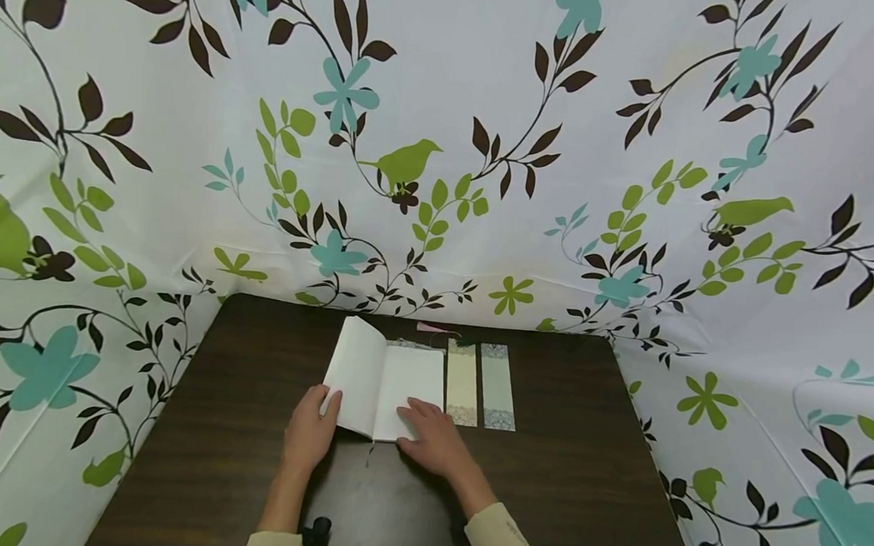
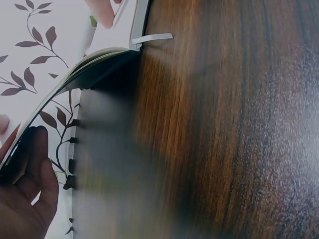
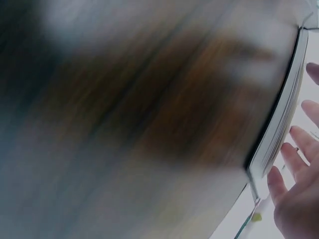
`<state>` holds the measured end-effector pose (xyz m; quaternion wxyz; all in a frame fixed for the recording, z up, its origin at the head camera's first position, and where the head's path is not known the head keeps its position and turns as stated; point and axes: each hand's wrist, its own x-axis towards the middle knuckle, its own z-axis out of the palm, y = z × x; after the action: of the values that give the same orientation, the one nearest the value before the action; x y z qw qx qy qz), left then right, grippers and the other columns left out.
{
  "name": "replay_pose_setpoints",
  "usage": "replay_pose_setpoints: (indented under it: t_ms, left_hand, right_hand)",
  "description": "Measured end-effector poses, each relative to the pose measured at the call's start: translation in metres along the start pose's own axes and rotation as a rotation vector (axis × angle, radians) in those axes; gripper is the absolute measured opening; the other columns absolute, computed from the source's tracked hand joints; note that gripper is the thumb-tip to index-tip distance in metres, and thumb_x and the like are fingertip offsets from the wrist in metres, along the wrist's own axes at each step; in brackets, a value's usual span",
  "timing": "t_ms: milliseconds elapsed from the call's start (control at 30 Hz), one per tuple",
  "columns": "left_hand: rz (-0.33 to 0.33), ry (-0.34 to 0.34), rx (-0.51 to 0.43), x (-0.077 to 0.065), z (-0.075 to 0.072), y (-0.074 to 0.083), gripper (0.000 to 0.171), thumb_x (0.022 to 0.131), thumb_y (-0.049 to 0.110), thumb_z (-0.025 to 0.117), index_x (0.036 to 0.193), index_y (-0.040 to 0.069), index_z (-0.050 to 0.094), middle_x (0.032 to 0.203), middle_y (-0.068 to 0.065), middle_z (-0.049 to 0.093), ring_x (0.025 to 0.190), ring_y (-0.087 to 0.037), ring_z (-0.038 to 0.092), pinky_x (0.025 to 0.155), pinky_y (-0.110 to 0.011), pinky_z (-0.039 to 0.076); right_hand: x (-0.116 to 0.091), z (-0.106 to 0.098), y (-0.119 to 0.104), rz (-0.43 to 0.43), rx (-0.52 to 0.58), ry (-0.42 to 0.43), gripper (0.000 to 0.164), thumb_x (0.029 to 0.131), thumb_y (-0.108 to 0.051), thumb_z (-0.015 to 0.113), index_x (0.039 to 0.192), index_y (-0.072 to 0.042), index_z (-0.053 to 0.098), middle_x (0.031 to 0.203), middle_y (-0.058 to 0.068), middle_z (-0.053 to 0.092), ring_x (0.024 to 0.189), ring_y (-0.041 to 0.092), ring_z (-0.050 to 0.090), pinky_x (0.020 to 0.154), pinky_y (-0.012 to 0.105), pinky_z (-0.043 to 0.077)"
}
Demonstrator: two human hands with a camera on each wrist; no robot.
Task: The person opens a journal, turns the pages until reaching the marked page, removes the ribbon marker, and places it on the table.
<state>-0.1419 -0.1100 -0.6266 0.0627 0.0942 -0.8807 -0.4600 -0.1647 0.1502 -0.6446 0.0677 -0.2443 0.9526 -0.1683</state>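
An open notebook (image 1: 411, 380) with blank white pages lies on the dark table. My left hand (image 1: 309, 432) grips its left side, thumb on the page and fingers behind the dark cover (image 2: 107, 72), holding that side tilted up. My right hand (image 1: 434, 436) rests on the lower part of the right page, fingers spread and fairly straight. In the right wrist view, its fingers (image 3: 301, 134) extend along the edge of the page block. A thin ribbon marker (image 2: 154, 37) sticks out from the bottom of the spine.
Right of the notebook lie a cream paper strip (image 1: 463, 383) and a pale blue strip (image 1: 498, 385), both with patterned ends. A pink tassel (image 1: 429, 328) lies near the table's back edge. Patterned fabric (image 1: 438, 248) hangs behind and around the dark wooden table (image 1: 582, 482).
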Motion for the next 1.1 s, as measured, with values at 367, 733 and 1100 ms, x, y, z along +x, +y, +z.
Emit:
replay_pose_setpoints:
  t_ms: [367, 733, 1100]
  left_hand:
    - [0.006, -0.002, -0.027, 0.000, -0.002, -0.002, 0.027, 0.114, 0.032, 0.057, 0.111, 0.006, 0.067, 0.123, -0.014, 0.070, 0.107, -0.030, 0.067, 0.086, -0.051, 0.052]
    - [0.012, -0.009, -0.038, -0.001, -0.003, -0.002, 0.027, 0.114, 0.034, 0.057, 0.111, 0.009, 0.068, 0.126, -0.013, 0.070, 0.119, -0.033, 0.066, 0.094, -0.057, 0.051]
    - [0.002, -0.002, -0.039, -0.002, -0.003, -0.001, 0.027, 0.113, 0.035, 0.057, 0.110, 0.009, 0.067, 0.128, -0.014, 0.070, 0.120, -0.035, 0.066, 0.094, -0.058, 0.051]
  right_hand:
    - [-0.004, -0.010, 0.016, -0.015, -0.041, -0.039, 0.058, 0.100, -0.036, 0.079, 0.152, -0.020, 0.061, 0.163, 0.006, 0.054, 0.147, 0.031, 0.054, 0.113, 0.057, 0.049]
    - [-0.001, -0.016, 0.019, -0.004, -0.002, -0.094, 0.051, 0.104, -0.033, 0.073, 0.152, -0.020, 0.062, 0.165, 0.006, 0.052, 0.151, 0.031, 0.050, 0.119, 0.054, 0.045]
    - [-0.002, -0.019, 0.018, -0.022, 0.001, -0.090, 0.050, 0.102, -0.032, 0.075, 0.150, -0.020, 0.064, 0.164, 0.006, 0.053, 0.149, 0.032, 0.052, 0.119, 0.053, 0.046]
